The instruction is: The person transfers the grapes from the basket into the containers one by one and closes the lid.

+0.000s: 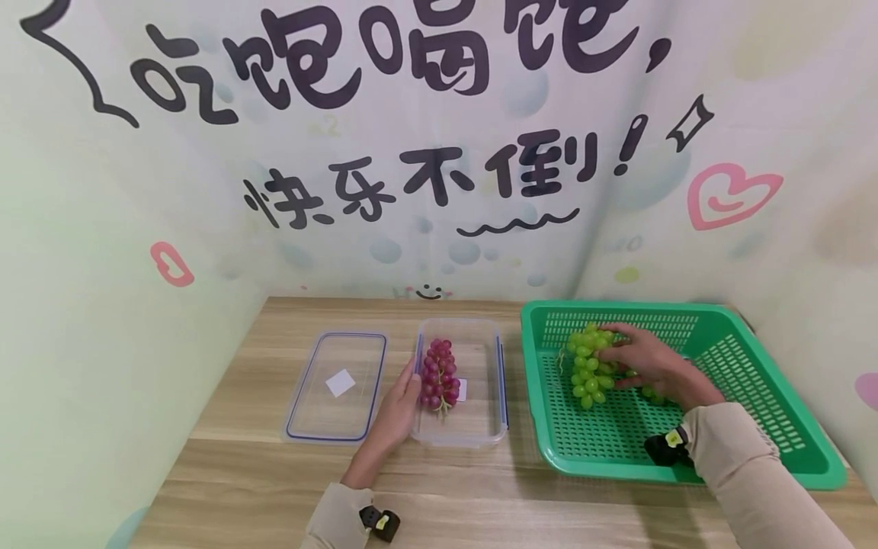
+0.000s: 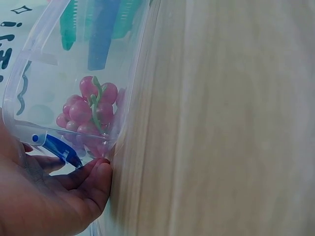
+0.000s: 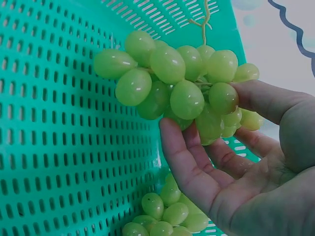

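"Steadying the clear plastic container (image 1: pixel 459 440) with left hand (image 1: pixel 396 408), fingers lightly bent against its left wall, not clamped. And with the right?"

"Gripping the green grape bunch (image 3: pixel 187 100) with right hand (image 1: pixel 648 362), between thumb and fingers, inside left part of slotted basket (image 1: pixel 583 438). Cannot tell if clear of basket floor."

"Best handling?"

"Suggest keeping left fingers outside the rim and pressing gently, to stop sliding. On the far side, cradle from beneath with a light thumb; avoid squeezing, to spare skins and stalks. Lift slowly, without dragging against second green bunch (image 3: pixel 174 215) below."

"Materials, near to far?"

"Pale, streaked wood-grain tabletop (image 1: pixel 446 488). Then flat transparent lid (image 1: pixel 329 412), edged in blue, left of the container; round, glossy purple-red grapes (image 1: pixel 439 374) inside the latter, with green stems. To the right, rigid moulded green plastic, pierced throughout; oval, taut, translucent fruit within. Farthest: printed backdrop (image 1: pixel 329 267), lightly creased, bearing bold black characters."
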A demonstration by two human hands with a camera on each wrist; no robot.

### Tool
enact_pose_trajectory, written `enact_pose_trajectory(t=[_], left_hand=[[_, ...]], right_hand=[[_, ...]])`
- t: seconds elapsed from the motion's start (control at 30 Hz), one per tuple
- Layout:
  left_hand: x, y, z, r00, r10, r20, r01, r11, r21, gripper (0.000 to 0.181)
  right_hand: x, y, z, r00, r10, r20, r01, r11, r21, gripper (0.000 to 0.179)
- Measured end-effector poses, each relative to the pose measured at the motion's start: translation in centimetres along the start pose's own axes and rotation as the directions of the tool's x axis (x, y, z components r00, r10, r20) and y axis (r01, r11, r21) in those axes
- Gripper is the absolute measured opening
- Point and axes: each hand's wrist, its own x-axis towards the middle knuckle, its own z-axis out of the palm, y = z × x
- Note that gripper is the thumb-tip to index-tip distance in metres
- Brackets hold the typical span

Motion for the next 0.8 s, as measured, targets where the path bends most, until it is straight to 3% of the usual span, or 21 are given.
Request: enact_pose_trajectory(t=[0.8], left_hand=[[0.1, -0.2, 0.1, 1.000, 0.000, 0.012, 0.001, 1.000, -0.018, 0.053]], right_hand=[[-0.7, -1.2, -0.4, 0.999, -0.036, 0.023, 0.037, 0.999, -0.010, 0.075]])
